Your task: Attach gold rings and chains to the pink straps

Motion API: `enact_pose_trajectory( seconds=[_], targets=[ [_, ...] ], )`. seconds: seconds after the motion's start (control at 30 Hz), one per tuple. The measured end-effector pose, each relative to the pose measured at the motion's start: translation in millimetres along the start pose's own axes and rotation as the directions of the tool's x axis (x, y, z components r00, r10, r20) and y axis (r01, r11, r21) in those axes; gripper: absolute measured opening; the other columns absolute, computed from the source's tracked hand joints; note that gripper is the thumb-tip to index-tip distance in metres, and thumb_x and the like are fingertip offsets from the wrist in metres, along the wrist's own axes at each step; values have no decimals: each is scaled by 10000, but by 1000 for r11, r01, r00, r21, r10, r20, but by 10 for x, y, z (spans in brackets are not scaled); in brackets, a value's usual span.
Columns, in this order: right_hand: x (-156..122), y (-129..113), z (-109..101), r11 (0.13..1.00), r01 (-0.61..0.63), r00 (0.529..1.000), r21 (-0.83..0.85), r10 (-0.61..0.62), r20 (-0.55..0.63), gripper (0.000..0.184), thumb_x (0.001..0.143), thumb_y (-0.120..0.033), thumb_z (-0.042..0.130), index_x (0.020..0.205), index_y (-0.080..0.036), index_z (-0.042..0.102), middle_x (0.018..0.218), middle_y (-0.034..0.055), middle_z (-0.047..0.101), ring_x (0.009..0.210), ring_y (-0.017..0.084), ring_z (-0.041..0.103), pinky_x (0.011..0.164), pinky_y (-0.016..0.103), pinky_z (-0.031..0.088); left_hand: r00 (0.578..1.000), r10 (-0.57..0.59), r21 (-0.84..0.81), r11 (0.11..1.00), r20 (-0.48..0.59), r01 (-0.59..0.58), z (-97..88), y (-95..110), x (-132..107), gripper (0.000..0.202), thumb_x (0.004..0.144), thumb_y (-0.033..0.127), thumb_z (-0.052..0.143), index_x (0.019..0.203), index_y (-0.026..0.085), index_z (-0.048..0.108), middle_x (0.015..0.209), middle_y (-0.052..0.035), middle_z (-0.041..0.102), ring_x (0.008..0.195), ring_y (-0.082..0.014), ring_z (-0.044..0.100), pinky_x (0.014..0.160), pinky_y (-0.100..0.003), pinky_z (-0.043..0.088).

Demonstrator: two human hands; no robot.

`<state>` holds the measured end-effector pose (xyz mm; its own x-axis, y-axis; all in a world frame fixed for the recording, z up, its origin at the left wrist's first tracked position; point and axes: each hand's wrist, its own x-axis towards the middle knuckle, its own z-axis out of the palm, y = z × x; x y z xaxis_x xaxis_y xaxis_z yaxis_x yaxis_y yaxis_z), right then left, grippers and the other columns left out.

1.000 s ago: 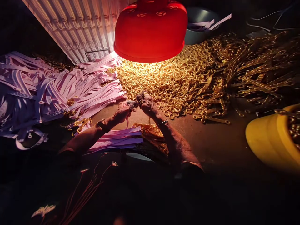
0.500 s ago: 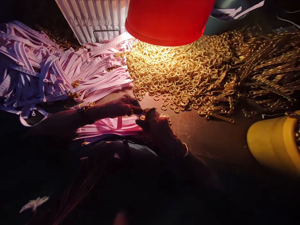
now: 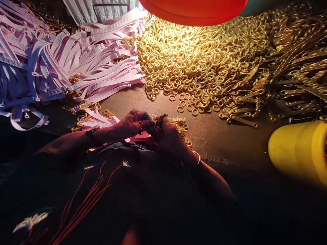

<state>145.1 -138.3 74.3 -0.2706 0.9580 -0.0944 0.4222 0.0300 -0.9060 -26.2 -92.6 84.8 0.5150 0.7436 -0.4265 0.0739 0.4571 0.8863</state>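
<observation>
My left hand (image 3: 131,123) and my right hand (image 3: 167,134) meet at the near edge of the brown work surface (image 3: 217,139), fingertips pinched together on a small piece between them that I cannot make out. Under the hands lies a flat bundle of pink straps (image 3: 102,120) with gold rings at their ends (image 3: 182,127). A big heap of loose gold rings (image 3: 194,61) lies beyond the hands under the lamp. Both wrists wear bangles.
A red lamp shade (image 3: 194,10) hangs at the top. Piles of pink and white straps (image 3: 63,64) fill the left. Gold metal strips (image 3: 293,71) are heaped at the right. A yellow container (image 3: 298,149) lies at the right edge.
The view has tilted down, so everything has shifted up in frame. My hands have drawn back from near the ring heap to the near edge, still pinched together.
</observation>
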Motion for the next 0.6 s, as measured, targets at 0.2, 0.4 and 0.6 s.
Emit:
enact_pose_trajectory(
  seconds=[0.2,0.4,0.6],
  targets=[
    [73,102,15,993,24,998,-115,-18,57,289,903,-457,542,860,-212,394,689,-11,549,551,87,430,507,226,296,999,-7,-113,993,41,12,24,-67,120,385,698,409,796,597,108,579,522,3,545,499,-68,480,481,-188,387],
    [113,173,5,944,116,991,-310,-91,96,217,872,-323,601,933,-168,462,715,12,577,555,88,429,519,232,265,996,-3,-124,992,92,15,-14,-129,179,436,682,447,805,574,111,549,534,-10,540,511,-83,492,491,-207,380],
    [126,98,-125,854,213,975,-475,-153,162,238,960,-373,532,933,-137,537,719,40,596,603,109,480,562,253,264,987,-37,186,982,156,7,-125,62,229,356,738,392,739,601,112,564,484,31,437,452,-51,366,449,-194,271]
  ],
)
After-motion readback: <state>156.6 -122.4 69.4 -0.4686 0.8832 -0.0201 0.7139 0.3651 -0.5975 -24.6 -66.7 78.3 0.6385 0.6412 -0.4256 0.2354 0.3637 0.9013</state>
